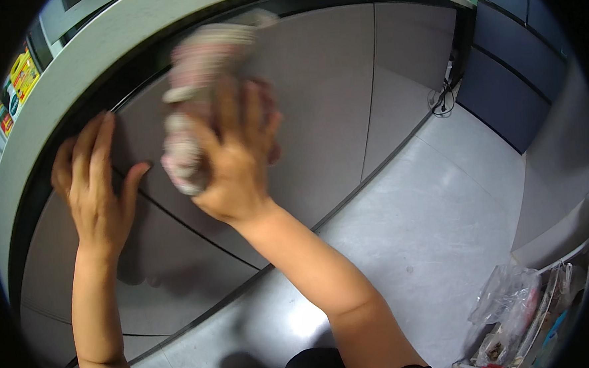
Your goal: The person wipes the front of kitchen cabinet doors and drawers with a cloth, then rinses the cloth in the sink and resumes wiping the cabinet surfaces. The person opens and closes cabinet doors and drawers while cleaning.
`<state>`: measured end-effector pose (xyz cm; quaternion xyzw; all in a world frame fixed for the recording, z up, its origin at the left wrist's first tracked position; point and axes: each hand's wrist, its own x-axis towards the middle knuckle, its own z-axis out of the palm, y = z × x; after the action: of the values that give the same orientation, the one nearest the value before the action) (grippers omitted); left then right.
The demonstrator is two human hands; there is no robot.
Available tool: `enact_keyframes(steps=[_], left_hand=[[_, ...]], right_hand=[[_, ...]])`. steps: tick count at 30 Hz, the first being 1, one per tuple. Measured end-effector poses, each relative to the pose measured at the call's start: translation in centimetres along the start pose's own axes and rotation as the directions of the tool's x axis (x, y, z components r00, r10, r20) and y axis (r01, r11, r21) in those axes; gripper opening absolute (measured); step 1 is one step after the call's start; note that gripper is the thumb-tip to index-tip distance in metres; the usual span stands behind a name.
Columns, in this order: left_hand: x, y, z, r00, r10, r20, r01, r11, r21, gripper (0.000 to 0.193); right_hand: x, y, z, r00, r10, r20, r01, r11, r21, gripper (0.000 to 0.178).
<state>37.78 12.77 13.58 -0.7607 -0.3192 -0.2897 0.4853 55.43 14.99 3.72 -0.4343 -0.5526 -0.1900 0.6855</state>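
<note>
A pink and white cloth (185, 150), smeared by motion, lies bunched under my right hand (230, 154). The palm and fingers press it against a grey cabinet door (316, 96), and part of the cloth reaches past the fingertips toward the top edge. To the left, my left hand (93, 181) rests at the upper edge of the neighbouring grey cabinet front (172, 257), fingers stretched over the edge and thumb apart. Nothing shows in that hand.
A pale countertop (69, 76) curves above the cabinets. Bottles and packages (19, 85) stand at far left. Dark blue drawers (508, 73) are at far right, near black cables (443, 99). Plastic bags (507, 299) fill a rack at lower right above the grey floor (403, 225).
</note>
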Motion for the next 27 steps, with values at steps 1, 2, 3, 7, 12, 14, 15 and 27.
enact_keyframes(steps=[1,2,3,7,12,14,15,27], left_hand=[[-0.2,-0.2,0.0,1.0,0.013,0.003,-0.013,0.999,0.042,0.07],[-0.3,-0.1,0.6,1.0,0.031,-0.004,-0.031,0.999,0.025,0.07],[-0.3,-0.3,0.9,0.999,0.049,-0.004,-0.049,0.999,0.016,0.069],[-0.8,-1.5,-0.4,0.989,0.115,0.092,-0.132,0.968,0.215,0.071],[-1.0,-1.7,0.0,0.989,0.132,0.069,-0.143,0.966,0.214,0.069],[-0.6,-1.4,0.3,0.986,0.152,0.067,-0.162,0.964,0.21,0.068],[-0.6,-1.8,0.2,0.985,0.158,0.074,-0.17,0.961,0.216,0.067],[-1.3,-2.9,0.8,0.982,0.166,0.086,-0.181,0.958,0.224,0.065]], right_hand=[[1.3,0.3,0.7,0.991,-0.08,0.104,0.093,0.988,-0.122,0.062],[1.8,2.1,0.8,0.99,-0.128,0.06,0.134,0.985,-0.108,0.058],[2.0,3.8,1.0,0.985,-0.174,0.018,0.175,0.981,-0.085,0.054],[3.2,9.0,0.2,0.971,-0.163,-0.177,0.172,0.984,0.037,0.057],[0.3,24.3,-4.2,0.878,0.384,-0.286,-0.359,0.923,0.137,0.037],[-6.0,31.0,-5.6,0.782,0.495,-0.379,-0.491,0.864,0.115,0.039],[-9.2,32.1,-5.7,0.713,0.577,-0.399,-0.576,0.806,0.136,0.04],[-6.8,24.5,-6.1,0.797,0.583,0.16,-0.599,0.725,0.339,0.059]])
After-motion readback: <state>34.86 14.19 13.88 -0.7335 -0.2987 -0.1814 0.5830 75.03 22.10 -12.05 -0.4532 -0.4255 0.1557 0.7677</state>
